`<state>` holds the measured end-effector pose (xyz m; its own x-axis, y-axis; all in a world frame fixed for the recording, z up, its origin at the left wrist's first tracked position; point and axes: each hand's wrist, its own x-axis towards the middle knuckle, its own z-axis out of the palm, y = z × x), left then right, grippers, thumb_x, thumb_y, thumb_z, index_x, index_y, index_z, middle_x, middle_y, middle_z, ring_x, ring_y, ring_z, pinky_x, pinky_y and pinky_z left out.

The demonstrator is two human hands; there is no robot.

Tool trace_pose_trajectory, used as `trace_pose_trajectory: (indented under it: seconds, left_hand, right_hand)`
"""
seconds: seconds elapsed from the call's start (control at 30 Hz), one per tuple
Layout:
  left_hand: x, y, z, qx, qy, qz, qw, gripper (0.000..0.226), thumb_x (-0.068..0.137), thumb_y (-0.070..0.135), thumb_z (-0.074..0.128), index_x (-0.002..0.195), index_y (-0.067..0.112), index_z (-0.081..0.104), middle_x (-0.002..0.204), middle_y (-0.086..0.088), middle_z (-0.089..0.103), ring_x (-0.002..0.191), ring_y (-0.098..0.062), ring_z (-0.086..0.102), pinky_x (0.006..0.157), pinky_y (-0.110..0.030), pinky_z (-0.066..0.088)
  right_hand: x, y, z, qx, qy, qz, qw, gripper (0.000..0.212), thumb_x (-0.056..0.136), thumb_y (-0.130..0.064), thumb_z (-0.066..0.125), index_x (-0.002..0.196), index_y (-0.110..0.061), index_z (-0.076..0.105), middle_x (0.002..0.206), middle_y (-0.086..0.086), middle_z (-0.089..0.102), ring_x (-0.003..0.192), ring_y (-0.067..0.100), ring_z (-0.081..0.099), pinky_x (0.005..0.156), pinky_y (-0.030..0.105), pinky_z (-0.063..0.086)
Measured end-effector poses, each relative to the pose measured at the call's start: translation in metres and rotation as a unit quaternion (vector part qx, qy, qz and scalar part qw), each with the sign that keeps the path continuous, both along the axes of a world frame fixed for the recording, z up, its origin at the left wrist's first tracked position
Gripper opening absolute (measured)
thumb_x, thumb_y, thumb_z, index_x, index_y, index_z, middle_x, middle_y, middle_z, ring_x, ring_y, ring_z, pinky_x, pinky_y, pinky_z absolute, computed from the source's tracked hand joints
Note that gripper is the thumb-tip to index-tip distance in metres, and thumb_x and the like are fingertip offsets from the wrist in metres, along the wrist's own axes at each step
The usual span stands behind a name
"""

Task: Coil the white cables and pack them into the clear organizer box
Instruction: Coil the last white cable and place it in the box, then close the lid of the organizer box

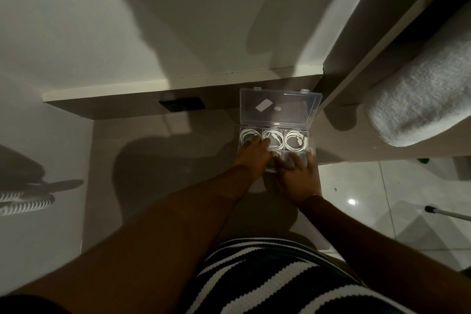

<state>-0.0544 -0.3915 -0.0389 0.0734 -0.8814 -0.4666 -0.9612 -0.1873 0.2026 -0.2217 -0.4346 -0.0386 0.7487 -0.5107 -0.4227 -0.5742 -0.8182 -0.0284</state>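
The clear organizer box (310,135) lies open on the brown desk, its lid (280,107) leaning back against the wall. Three coiled white cables fill its back row: left (247,135), middle (274,139) and right (295,140). My left hand (253,158) rests over the front left of the box, fingers reaching into the back row. My right hand (297,176) presses, fingers spread, on the front row, where another white cable coil (274,160) shows between both hands. The front compartments are mostly hidden by my hands.
A black socket plate (182,104) sits in the wall panel left of the box. A grey fabric bundle (420,99) lies on the desk at the right. The desk edge meets glossy floor tiles (356,199) at the right.
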Motion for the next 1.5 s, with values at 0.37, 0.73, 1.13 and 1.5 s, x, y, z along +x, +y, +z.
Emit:
trace_pose_trajectory:
  seconds: [0.37,0.73,1.13,1.5]
  left_hand:
    - [0.028,0.015,0.003,-0.044,0.07,-0.016,0.996,0.049,0.104,0.013,0.059,0.151,0.026,0.057,0.169,-0.006,0.035,0.157,-0.03,0.031,0.129,-0.036,0.027]
    - [0.039,-0.008,0.021,-0.235,-0.097,0.115,0.96,0.094,0.086,0.019,0.072,0.166,0.029,0.022,0.175,-0.007,0.016,0.16,-0.034,0.022,0.125,-0.061,0.025]
    - [0.055,-0.036,0.023,-0.245,-0.165,0.13,0.946,0.097,0.091,0.038,0.068,0.168,0.025,0.01,0.178,-0.012,0.002,0.165,-0.033,0.006,0.131,-0.062,0.015]
    - [0.039,-0.007,0.054,-0.37,-0.065,0.19,0.907,0.021,0.09,0.034,0.052,0.095,0.028,0.072,0.091,0.008,0.075,0.092,-0.016,0.07,0.117,-0.049,0.038]
  right_hand:
    - [-0.006,-0.004,-0.005,0.002,-0.104,-0.01,0.995,0.047,0.08,-0.035,0.087,0.124,-0.024,0.076,0.129,0.004,0.075,0.126,0.036,0.066,0.107,0.061,0.051]
    - [-0.015,-0.012,-0.017,0.043,-0.139,-0.047,0.988,0.053,0.098,-0.042,0.059,0.147,-0.024,0.056,0.151,-0.001,0.058,0.145,0.026,0.049,0.12,0.053,0.035]
    - [-0.018,-0.026,-0.019,0.005,-0.301,-0.12,0.946,0.056,0.096,-0.022,0.066,0.15,-0.013,0.054,0.154,0.018,0.053,0.145,0.036,0.047,0.115,0.061,0.04]
    - [-0.016,-0.059,0.01,-0.024,-0.477,-0.301,0.825,0.038,0.091,-0.016,0.053,0.128,-0.011,0.053,0.132,0.01,0.053,0.126,0.03,0.052,0.109,0.041,0.044]
